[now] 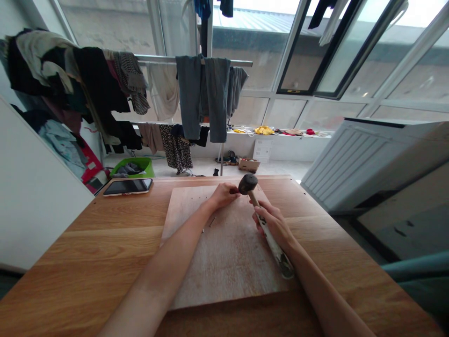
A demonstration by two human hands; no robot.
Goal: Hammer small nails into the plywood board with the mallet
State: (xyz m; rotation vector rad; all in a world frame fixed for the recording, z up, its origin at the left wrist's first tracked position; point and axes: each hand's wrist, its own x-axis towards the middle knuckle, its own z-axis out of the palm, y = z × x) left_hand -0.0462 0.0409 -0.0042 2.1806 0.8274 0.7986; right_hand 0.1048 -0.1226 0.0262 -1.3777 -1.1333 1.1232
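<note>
My right hand is wrapped round the handle of a rubber mallet with a dark head and a worn, pale-stained handle. The mallet is tilted, its head raised close to the fingertips of my left hand. Those left fingers are pinched together over the far part of a wooden board; what they hold, if anything, is hidden. A loose nail lies on the board beside my left forearm, and a second small metal piece shows partly at the forearm's edge. Several small dark dots mark the board's far left area.
The board lies on a wooden table. A phone rests at the table's far left corner. Beyond the table stand a green basin and a drying rack hung with clothes. A white ribbed cabinet is at the right.
</note>
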